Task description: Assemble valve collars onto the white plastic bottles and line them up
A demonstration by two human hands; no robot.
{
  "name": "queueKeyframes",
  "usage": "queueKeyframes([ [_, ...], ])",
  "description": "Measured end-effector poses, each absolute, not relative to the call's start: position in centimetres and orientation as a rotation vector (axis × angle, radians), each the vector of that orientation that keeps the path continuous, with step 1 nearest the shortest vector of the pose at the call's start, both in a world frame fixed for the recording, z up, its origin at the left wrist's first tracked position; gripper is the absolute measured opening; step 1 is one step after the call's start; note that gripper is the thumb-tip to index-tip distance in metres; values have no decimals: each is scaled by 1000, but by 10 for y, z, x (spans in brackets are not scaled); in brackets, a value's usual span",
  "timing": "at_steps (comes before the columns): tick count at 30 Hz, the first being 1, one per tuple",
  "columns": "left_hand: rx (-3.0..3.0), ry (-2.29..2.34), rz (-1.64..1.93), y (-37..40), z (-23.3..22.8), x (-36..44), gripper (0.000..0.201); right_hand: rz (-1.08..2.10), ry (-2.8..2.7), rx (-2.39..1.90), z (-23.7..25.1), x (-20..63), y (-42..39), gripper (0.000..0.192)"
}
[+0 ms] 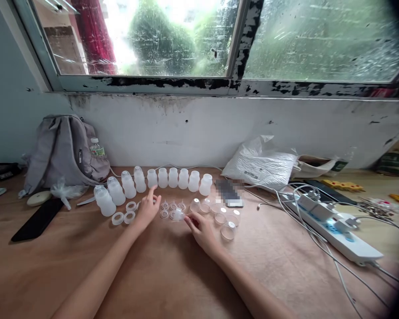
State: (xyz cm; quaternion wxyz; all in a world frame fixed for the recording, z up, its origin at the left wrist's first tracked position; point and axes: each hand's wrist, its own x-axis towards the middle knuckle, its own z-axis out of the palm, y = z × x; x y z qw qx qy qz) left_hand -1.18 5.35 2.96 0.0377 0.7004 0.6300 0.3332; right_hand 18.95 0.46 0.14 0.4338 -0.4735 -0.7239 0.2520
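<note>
On the wooden desk (173, 274) below the window (186, 40), the right hand (202, 230) pinches a small clear nipple (178, 215) at its rim; it looks soft, light and slippery, best gripped by the base flange. The left hand (148, 208), fingers loosely spread, rests near the rings (123, 217). Bottles (162, 178) stand in an arc behind; caps (226, 221), probably domed, lie to the right.

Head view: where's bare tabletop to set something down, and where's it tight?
Free: the near tabletop between both forearms, and the patch between the black phone and left hand. Crowded: bottles, rings and nipples around the right hand; cables and power strip at right.
</note>
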Motion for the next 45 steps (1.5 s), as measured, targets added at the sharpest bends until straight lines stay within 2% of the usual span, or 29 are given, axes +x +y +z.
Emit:
queueKeyframes([
  [5,2161,2169,1049,112,52,-21,35,641,-1751,-1174,2,193,7,29],
  [9,2183,2230,1119,123,57,-13,21,635,-1756,-1172,3,192,7,29],
  [14,2193,2215,1337,97,58,-11,21,610,-1661,-1151,2,194,8,29],
  [18,2121,1871,1793,48,50,-9,15,637,-1570,-1155,3,197,9,30],
  [26,2206,1351,1509,-17,10,6,17,755,-1511,-1116,12,198,7,23],
  [30,1985,1318,1373,-16,2,11,47,787,-1505,-1072,14,199,7,20],
  [32,1953,1339,1233,-14,1,12,56,779,-1536,-1066,14,200,7,18],
  [36,2119,1367,1162,-11,0,7,45,696,-1647,-1082,14,201,6,14],
  [41,2438,1462,1189,-7,-3,-5,45,531,-1800,-1112,13,200,3,14],
  [45,2572,1460,1199,-6,-5,-10,44,531,-1863,-1128,12,199,4,19],
])
